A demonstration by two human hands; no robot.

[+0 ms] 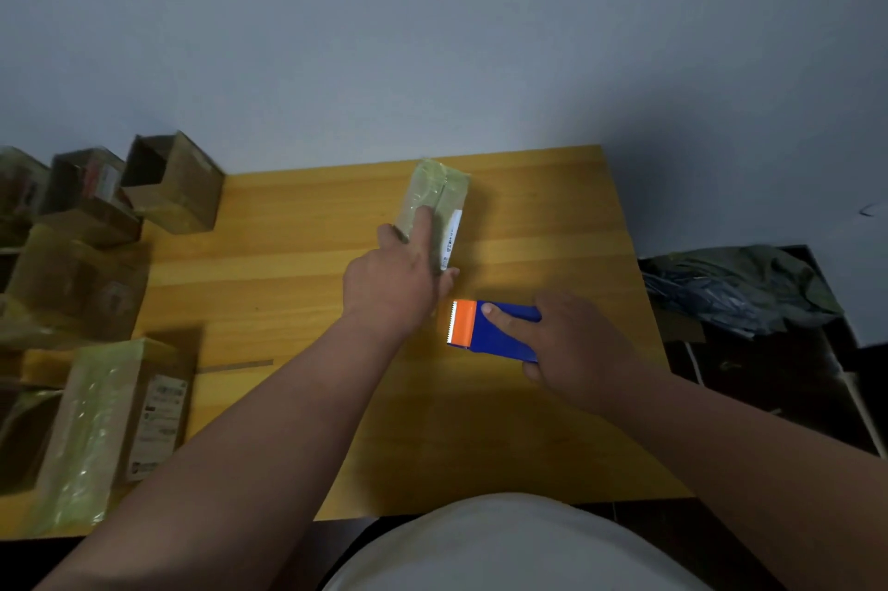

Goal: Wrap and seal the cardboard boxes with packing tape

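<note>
A small cardboard box [435, 194] covered in shiny tape, with a white label on its right side, lies on the yellow wooden table [307, 254] near the far edge. My left hand [396, 278] grips its near end, the forefinger stretched along the top. Just right of that hand, my right hand [572, 343] holds a blue tape dispenser [499, 331] with an orange toothed cutter facing left, forefinger resting on the blue body. The dispenser sits close above the table, a little short of the box.
Taped and open cardboard boxes [168, 182] are piled along the table's left side, one long taped box [115, 417] at the near left. A thin strip [235, 366] lies on the wood. Dark bags [740, 287] lie off the right edge. A wall rises behind.
</note>
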